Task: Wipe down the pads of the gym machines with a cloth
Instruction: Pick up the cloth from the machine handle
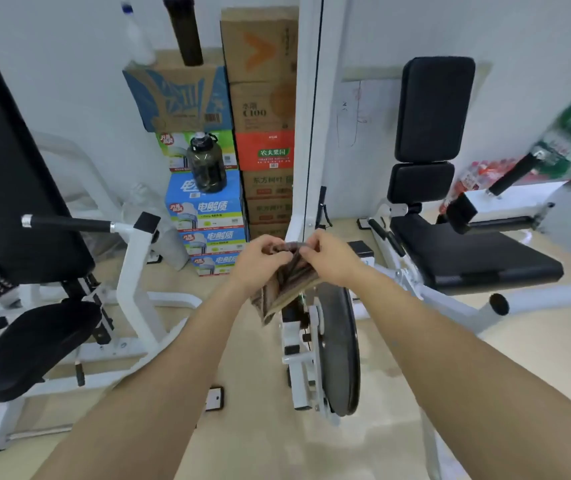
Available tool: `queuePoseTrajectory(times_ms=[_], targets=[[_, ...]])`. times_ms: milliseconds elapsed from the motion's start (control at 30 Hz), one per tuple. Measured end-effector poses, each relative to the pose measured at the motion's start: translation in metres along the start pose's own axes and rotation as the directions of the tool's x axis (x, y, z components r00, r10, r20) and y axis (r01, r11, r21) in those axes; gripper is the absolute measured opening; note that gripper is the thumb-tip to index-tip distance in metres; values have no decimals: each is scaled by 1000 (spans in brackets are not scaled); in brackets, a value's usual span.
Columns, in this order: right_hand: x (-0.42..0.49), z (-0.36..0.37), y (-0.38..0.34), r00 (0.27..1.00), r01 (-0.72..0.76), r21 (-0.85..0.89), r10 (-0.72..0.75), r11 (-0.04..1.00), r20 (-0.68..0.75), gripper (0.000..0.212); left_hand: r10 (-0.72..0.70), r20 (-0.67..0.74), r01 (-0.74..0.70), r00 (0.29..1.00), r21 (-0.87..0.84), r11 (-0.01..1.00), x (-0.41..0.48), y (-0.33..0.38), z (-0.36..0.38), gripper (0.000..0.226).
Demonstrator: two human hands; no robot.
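Bare forearms; left hand (258, 263) and right hand (334, 263) bare.

Left grip (260, 265), right grip (329, 260); both curled

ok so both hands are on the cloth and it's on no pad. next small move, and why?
Probably gather the cloth into the right hand as a flat wad. That hand and the left hand both pinch its top edge in mid-air, and the rest hangs loose, touching no pad. The black seat pad on the right looks like a handy first target.
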State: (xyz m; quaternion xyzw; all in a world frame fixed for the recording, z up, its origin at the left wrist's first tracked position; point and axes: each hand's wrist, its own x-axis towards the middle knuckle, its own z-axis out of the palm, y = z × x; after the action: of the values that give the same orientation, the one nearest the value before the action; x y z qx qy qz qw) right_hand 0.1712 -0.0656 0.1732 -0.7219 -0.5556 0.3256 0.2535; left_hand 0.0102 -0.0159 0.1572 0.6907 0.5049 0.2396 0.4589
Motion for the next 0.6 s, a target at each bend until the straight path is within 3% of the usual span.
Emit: queuePoseTrajectory(times_ms=[133,267,400,533,600], targets=[[-36,-65,-28,986,64,100,-47,993,-162,10,134,59,-140,989,125,982,-15,64,-1,25],[-88,-139,-35,957,142,157,-95,977,-273,9,171,81,-185,982,218,958,-37,123,22,7],[-153,-215,0,919,161,104,-111,982,-377,14,177,24,-178,984,172,969,-67,185,69,28],[-228,-286,65,965,80,26,-71,996,-251,47,267,-29,-265,963,58,963,-105,245,138,29],[-259,-313,101,978,9,-138,-37,990,-203,24,283,-27,-284,959,-17,959,-118,271,177,28]])
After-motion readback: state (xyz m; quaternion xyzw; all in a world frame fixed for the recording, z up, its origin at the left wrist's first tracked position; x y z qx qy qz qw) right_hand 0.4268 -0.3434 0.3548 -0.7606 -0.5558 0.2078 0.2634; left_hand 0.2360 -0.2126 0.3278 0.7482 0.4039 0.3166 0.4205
